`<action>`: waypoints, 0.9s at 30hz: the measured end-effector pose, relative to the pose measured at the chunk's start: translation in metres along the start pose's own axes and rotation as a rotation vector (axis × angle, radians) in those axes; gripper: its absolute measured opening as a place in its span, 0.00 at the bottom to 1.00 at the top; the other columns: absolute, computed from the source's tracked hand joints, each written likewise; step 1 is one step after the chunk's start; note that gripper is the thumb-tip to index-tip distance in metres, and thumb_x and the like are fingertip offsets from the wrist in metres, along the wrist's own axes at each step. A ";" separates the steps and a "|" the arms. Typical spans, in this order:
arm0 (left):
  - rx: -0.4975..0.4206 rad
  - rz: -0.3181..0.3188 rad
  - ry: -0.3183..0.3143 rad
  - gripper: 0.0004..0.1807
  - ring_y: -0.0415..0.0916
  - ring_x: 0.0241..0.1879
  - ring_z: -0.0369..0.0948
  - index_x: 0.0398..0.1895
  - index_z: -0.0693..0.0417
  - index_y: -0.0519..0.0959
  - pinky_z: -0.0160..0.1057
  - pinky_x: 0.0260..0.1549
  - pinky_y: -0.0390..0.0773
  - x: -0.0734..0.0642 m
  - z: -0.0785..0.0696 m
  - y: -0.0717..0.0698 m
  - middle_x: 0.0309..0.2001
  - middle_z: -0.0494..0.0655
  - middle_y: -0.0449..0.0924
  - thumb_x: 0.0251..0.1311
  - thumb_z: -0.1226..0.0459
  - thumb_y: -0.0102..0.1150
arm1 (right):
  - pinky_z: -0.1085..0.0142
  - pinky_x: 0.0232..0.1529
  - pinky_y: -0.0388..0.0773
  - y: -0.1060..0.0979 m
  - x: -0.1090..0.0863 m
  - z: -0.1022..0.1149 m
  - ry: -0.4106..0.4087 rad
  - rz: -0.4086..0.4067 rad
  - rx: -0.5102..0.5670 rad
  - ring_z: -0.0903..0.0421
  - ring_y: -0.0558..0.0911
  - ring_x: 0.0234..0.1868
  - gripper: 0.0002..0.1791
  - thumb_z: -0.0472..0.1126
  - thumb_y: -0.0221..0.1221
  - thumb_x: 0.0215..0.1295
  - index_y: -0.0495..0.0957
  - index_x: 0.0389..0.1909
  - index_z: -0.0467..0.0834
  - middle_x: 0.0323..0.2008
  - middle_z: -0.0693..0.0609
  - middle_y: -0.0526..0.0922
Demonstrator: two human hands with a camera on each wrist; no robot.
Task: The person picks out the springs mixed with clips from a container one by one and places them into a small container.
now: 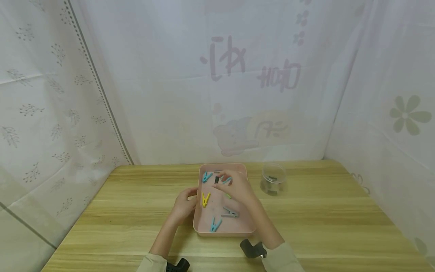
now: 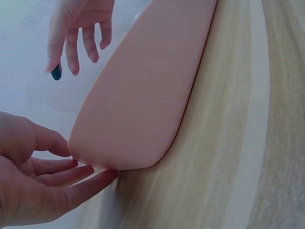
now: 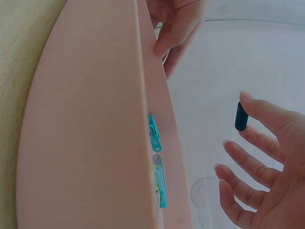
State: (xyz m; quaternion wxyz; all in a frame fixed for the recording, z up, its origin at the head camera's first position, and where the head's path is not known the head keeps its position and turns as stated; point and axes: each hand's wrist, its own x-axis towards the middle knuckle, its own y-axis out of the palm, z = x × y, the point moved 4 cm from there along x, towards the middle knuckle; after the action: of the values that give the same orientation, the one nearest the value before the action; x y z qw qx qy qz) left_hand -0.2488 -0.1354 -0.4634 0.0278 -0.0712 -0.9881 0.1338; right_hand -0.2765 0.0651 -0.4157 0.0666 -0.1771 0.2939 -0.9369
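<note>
My right hand [image 1: 238,187] is over the far part of a pink tray [image 1: 210,223], pinching a small dark ribbed cylinder [image 3: 241,116] between thumb and index finger. The other right fingers are spread apart. The cylinder is held upright above the tray, past its rim in the right wrist view. My left hand [image 1: 184,204] grips the tray's left side, with fingertips [image 2: 107,176] at the lower edge and the thumb at the rim. Inside the tray lie a yellow clothespin [image 1: 205,199], a grey clothespin [image 1: 230,213] and blue clothespins [image 1: 215,224]. A green clothespin [image 1: 228,196] is partly hidden by the right hand.
Right of the tray stands a clear round container [image 1: 273,179] with a few dark pieces inside. Everything is on a wood-grain table [image 1: 323,215]. Printed white curtains [image 1: 170,113] hang behind and at both sides.
</note>
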 end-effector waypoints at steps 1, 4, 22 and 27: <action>0.014 -0.005 0.007 0.24 0.77 0.54 0.61 0.65 0.76 0.67 0.54 0.44 0.84 0.000 0.000 0.000 0.63 0.74 0.69 0.70 0.70 0.48 | 0.59 0.41 0.81 0.000 -0.001 0.000 0.003 -0.002 -0.002 0.51 0.83 0.43 0.16 0.45 0.71 0.59 0.84 0.47 0.47 0.44 0.56 0.85; 0.078 -0.028 0.027 0.23 0.75 0.57 0.62 0.64 0.75 0.69 0.54 0.47 0.83 0.000 -0.001 0.001 0.62 0.72 0.72 0.69 0.70 0.50 | 0.60 0.43 0.80 -0.001 -0.002 -0.002 0.009 -0.003 -0.008 0.51 0.82 0.43 0.15 0.46 0.71 0.60 0.84 0.46 0.47 0.44 0.56 0.85; 0.369 -0.006 0.204 0.20 0.85 0.35 0.52 0.62 0.73 0.71 0.44 0.33 0.86 0.010 0.003 -0.002 0.49 0.70 0.80 0.71 0.70 0.52 | 0.60 0.39 0.79 -0.009 -0.010 -0.012 0.082 -0.032 0.053 0.50 0.80 0.41 0.16 0.48 0.70 0.60 0.83 0.47 0.49 0.46 0.49 0.82; 0.466 0.011 0.199 0.21 0.83 0.33 0.46 0.64 0.72 0.69 0.38 0.29 0.83 0.009 0.003 -0.002 0.43 0.63 0.82 0.73 0.69 0.51 | 0.61 0.36 0.79 -0.014 -0.012 -0.013 0.123 -0.041 0.043 0.47 0.80 0.42 0.19 0.50 0.70 0.60 0.82 0.50 0.48 0.47 0.47 0.83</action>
State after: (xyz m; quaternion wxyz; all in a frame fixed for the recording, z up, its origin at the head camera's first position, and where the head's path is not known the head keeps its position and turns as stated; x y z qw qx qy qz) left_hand -0.2586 -0.1371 -0.4656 0.1400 -0.0810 -0.9225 0.3504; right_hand -0.2704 0.0865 -0.4208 0.0331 -0.1237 0.2735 -0.9533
